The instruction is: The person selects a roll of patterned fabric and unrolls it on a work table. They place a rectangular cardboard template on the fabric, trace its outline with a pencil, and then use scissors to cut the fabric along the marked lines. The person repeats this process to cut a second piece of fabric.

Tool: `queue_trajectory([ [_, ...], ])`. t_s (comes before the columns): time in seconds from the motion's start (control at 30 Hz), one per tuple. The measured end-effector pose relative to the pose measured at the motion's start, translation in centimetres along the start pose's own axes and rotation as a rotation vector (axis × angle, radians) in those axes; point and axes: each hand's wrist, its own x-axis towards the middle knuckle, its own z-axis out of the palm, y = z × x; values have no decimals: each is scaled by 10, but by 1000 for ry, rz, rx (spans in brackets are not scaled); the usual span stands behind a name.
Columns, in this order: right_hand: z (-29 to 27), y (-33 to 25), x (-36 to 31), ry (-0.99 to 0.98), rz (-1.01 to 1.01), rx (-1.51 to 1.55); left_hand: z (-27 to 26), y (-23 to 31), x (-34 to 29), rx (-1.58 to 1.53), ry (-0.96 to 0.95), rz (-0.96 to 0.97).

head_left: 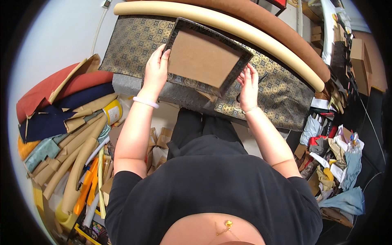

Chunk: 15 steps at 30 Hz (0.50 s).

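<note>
Black-and-gold patterned fabric point(281, 104) spreads beneath my distant view, and over it I see a dark-bordered brown panel point(204, 57) held at a slant, the left hand point(155, 67) clasping its left edge. At its right edge, the right hand point(249, 87) has bent fingers, though I cannot tell whether they grip it. Beyond lie cream point(261, 43) and brown rolls point(286, 32), with cloth scraps point(353, 169) far right.

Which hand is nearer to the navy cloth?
Left. The left hand is right of the navy cloth, at the left edge of the panel; the right hand is farther right, by the panel's right edge.
</note>
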Motion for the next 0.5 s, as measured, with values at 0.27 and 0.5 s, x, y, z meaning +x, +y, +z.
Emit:
queue_trajectory([
  [0.27, -5, -38, -32, -263, 160, -286, -53, 18, -42, -533, -371, -547],
  [0.5, -30, -36, -51, -380, 272, -6, -73, -9, -36, -542, -439, -818],
])
